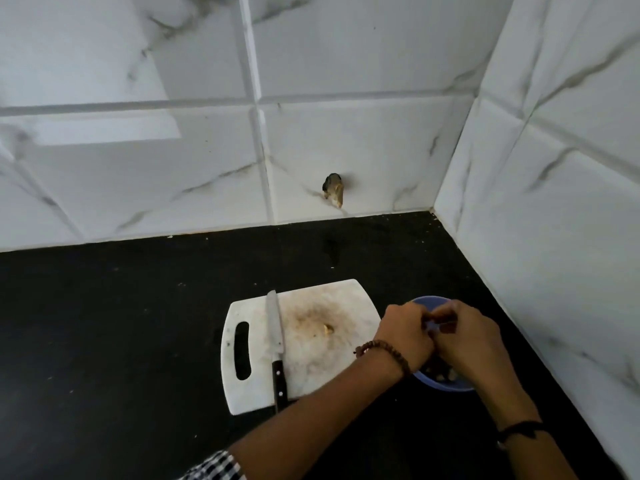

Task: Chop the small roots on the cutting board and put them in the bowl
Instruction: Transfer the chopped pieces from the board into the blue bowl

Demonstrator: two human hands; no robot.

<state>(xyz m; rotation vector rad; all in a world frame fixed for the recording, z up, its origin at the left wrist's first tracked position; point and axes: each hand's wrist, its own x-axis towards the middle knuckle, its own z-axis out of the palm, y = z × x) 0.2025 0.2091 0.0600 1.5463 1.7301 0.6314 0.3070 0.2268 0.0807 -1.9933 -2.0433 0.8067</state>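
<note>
A white cutting board (pixel 304 362) lies on the black counter. One small yellowish root piece (pixel 328 328) sits on its stained middle. A knife (pixel 275 327) with a dark handle lies along the board's left part, and neither hand touches it. Right of the board stands a blue bowl (pixel 446 384) with chopped pieces showing at its near side. Both hands meet above the bowl with fingers curled toward each other. My left hand (pixel 405 337) and my right hand (pixel 474 341) pinch small brownish root pieces (pixel 447 328) between their fingertips. The hands hide most of the bowl.
Marble-patterned tiled walls (pixel 346 133) close the counter (pixel 138 323) at the back and on the right, forming a corner close behind the bowl. A dark, ragged hole (pixel 334 189) marks the back wall. The black counter stretches to the left of the board.
</note>
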